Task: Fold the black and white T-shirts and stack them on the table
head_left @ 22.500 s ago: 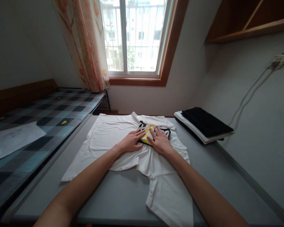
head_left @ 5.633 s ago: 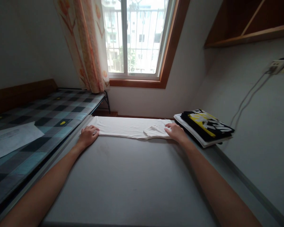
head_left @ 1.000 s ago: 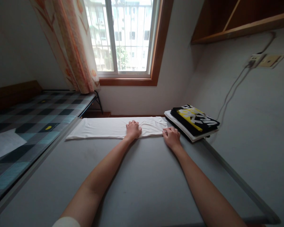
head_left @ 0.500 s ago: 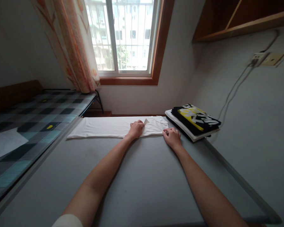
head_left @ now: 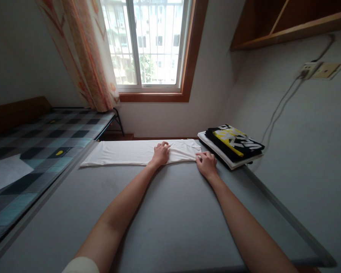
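A white shirt [head_left: 122, 152], folded into a long strip, lies along the far edge of the grey table. My left hand [head_left: 160, 153] rests on top of it, right of its middle, with the fingers spread and slightly bent. At the strip's right end, near the front corner, my right hand [head_left: 207, 163] has thumb and fingers closed on the cloth edge. Small wrinkles run through the fabric between the two hands. Just beyond my right hand sits a stack of folded clothes [head_left: 234, 141], with a black, yellow and white printed piece on top and white cloth beneath.
The grey table [head_left: 170, 220] spreads beneath my forearms. Left of it stands a bed with a checked cover [head_left: 74, 133], a white paper [head_left: 8, 172] lying on it. A window [head_left: 156, 45] and curtain [head_left: 82, 57] are ahead. Cables [head_left: 281, 98] hang down the right wall.
My left hand has let go of a pinched fold in the shirt, moved slightly left and spread its fingers. The raised fold now lies flatter. My right hand stays at the right end.
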`<state>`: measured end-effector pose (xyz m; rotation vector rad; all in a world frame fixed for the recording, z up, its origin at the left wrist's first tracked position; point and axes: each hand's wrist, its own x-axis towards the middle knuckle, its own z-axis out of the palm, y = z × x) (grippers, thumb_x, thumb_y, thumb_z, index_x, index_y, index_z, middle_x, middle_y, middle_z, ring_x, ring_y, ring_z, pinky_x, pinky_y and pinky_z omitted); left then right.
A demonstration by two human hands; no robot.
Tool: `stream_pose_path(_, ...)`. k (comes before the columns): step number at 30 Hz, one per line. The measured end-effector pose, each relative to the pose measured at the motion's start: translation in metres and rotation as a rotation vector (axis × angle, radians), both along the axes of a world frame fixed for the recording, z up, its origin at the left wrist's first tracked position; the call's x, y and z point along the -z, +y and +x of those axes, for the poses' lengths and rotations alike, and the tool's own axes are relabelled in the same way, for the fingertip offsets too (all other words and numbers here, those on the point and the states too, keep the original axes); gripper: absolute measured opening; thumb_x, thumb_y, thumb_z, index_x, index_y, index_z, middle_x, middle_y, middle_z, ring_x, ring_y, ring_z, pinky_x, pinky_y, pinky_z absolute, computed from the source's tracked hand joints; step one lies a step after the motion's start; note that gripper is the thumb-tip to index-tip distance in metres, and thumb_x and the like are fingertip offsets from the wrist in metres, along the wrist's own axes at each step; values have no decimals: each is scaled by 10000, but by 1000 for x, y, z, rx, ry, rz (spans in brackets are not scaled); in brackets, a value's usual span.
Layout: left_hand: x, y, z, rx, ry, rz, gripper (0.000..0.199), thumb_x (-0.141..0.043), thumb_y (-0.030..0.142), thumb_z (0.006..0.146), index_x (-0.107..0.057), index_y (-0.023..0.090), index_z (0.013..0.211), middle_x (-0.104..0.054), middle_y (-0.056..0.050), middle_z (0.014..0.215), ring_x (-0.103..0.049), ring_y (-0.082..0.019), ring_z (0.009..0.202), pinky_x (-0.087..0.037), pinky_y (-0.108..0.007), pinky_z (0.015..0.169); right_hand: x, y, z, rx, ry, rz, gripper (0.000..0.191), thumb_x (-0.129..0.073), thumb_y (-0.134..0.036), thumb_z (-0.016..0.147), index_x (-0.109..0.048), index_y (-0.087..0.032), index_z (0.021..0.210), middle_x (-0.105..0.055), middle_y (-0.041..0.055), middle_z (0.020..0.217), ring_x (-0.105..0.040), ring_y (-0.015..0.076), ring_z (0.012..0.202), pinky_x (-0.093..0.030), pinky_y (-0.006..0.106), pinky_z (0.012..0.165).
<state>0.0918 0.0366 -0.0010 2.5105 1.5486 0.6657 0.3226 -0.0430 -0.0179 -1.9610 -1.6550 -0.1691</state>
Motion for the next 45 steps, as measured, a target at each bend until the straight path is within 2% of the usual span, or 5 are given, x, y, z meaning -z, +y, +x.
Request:
stream_pose_path(8,-5,-8,14,339,-72,44,325,-439,233,948,-638,206,1204,-621,-75,1250,-560,-181,1160,-410,-317,1040,-10,-6,-26,-497,-26,37,323,-474,-278,920,-688,-221,1154,-629,98,1277,-525,251,1216,-378,426,1026)
stream_pose_path(13,10,-12,15,335,100,9,413,-375,351,985,-523,231,1352,-474,-73,1475,-385,-210,1382,-291,-388,1146,-6,-6,-32,-659,-88,-92,392,-518,-326,914,-635,-206,1269,-558,119,1397,-483,252,1314,-364,429,1089)
stream_pose_path(22,13,-10,10,222,193,-75,527,-347,501,968,-422,279,1440,-329,-65,1572,-231,-293,1461,-184,-507,1167,-22,-8,12,-331,-125,-201,259,-510,-263,918,-752,-242,1008,-709,72,1171,-621,233,1097,-416,359,954)
stream_pose_path(34,0,-7,2,335,134,-188,767,-537,689,817,-444,253,1441,-298,-100,1580,-100,-384,1474,-126,-559,1166,-4,-4,15,-174,-140,-116,293,-509,-247,906,-723,-235,1106,-641,106,1157,-551,264,1021,-412,361,814)
stream_pose_path(45,-28,-20,-79,482,41,-86,419,-719,302,777,-654,199,1177,-636,-81,1027,-591,-209,959,-475,-311,870,-2,0,16,-146,-133,-5,183,-578,-232,862,-737,-222,952,-648,91,1101,-533,274,1014,-409,381,807)
